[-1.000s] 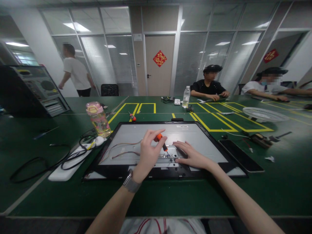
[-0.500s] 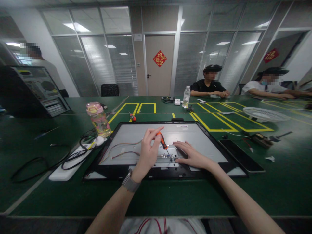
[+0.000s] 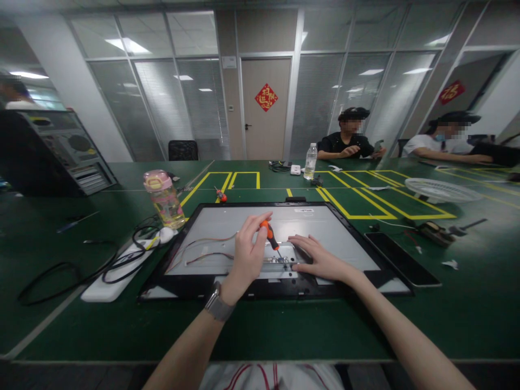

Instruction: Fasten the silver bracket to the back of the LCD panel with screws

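Pale door (image 3: 266,127), slatted blinds (image 3: 162,103), black chair (image 3: 182,150), probably mesh.

The panel (image 3: 325,230) looks smooth, softly shining metal, the screwdriver handle (image 3: 270,235) plastic, the door (image 3: 266,132) matt wood

part of the panel (image 3: 345,238) hidden under your right hand (image 3: 317,259), tip of your screwdriver (image 3: 271,237) too small to make out, computer case (image 3: 57,151) cropped at left

A black-framed, rectangular grey metal panel (image 3: 345,238) lies flat; over its near middle, an orange-and-black-handled screwdriver (image 3: 271,235) leans, tip down.
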A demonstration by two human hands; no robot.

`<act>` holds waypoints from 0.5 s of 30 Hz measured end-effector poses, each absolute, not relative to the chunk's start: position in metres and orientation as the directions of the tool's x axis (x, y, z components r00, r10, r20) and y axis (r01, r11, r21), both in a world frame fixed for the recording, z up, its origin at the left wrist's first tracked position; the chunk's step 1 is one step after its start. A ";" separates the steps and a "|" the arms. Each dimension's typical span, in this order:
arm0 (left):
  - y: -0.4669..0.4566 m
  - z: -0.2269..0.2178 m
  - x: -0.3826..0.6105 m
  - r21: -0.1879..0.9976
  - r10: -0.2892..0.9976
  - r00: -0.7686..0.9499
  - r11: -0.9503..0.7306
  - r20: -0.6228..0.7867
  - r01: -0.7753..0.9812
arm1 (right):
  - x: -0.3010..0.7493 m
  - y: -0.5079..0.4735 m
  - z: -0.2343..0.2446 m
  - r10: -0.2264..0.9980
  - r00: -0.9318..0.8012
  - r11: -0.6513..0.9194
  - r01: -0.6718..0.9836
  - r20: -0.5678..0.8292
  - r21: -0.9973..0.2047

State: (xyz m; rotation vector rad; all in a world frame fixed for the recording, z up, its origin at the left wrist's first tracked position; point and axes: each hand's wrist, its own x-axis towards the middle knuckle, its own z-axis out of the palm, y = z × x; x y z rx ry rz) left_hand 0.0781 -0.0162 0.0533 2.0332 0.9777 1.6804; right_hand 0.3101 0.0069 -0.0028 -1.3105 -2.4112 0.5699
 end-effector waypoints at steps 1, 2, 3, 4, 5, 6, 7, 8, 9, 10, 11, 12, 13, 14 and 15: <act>-0.016 0.053 0.078 0.629 0.674 0.072 -0.718 0.735 0.299 | 0.310 0.007 -0.003 0.848 -0.520 0.496 0.712 0.102 -0.497; -0.016 0.053 0.079 0.616 0.664 0.068 -0.724 0.745 0.311 | 0.310 0.007 -0.003 0.848 -0.520 0.496 0.712 0.102 -0.497; -0.016 0.052 0.079 0.602 0.652 0.059 -0.728 0.756 0.327 | 0.310 0.007 -0.003 0.849 -0.519 0.495 0.714 0.101 -0.496; -0.016 0.052 0.080 0.586 0.638 0.048 -0.733 0.769 0.345 | 0.310 0.007 -0.003 0.850 -0.518 0.494 0.716 0.099 -0.493; -0.016 0.052 0.080 0.571 0.624 0.041 -0.738 0.781 0.359 | 0.310 0.007 -0.003 0.850 -0.517 0.493 0.718 0.097 -0.491; -0.017 0.051 0.080 0.558 0.611 0.039 -0.745 0.791 0.366 | 0.310 0.007 -0.003 0.851 -0.517 0.493 0.720 0.097 -0.489; -0.017 0.051 0.080 0.550 0.604 0.041 -0.751 0.796 0.366 | 0.310 0.007 -0.003 0.851 -0.517 0.493 0.720 0.097 -0.488; -0.018 0.051 0.080 0.548 0.602 0.050 -0.755 0.797 0.360 | 0.310 0.007 -0.003 0.850 -0.518 0.494 0.720 0.096 -0.487; -0.019 0.052 0.080 0.550 0.606 0.065 -0.758 0.793 0.349 | 0.310 0.007 -0.002 0.849 -0.519 0.495 0.720 0.096 -0.486; -0.020 0.052 0.080 0.555 0.611 0.083 -0.761 0.787 0.336 | 0.310 0.007 -0.002 0.850 -0.519 0.494 0.721 0.095 -0.485; -0.020 0.052 0.080 0.562 0.618 0.100 -0.761 0.779 0.325 | 0.310 0.007 -0.002 0.850 -0.519 0.493 0.722 0.092 -0.484; -0.020 0.052 0.080 0.567 0.625 0.109 -0.758 0.773 0.322 | 0.310 0.007 -0.002 0.850 -0.518 0.492 0.724 0.091 -0.484; -0.020 0.052 0.080 0.570 0.629 0.108 -0.754 0.770 0.326 | 0.309 0.006 -0.002 0.851 -0.517 0.491 0.725 0.090 -0.483; -0.019 0.052 0.081 0.572 0.632 0.096 -0.747 0.769 0.338 | 0.309 0.006 -0.001 0.853 -0.514 0.489 0.726 0.091 -0.483; -0.018 0.051 0.081 0.573 0.633 0.075 -0.739 0.770 0.354 | 0.309 0.006 -0.001 0.854 -0.512 0.487 0.727 0.092 -0.484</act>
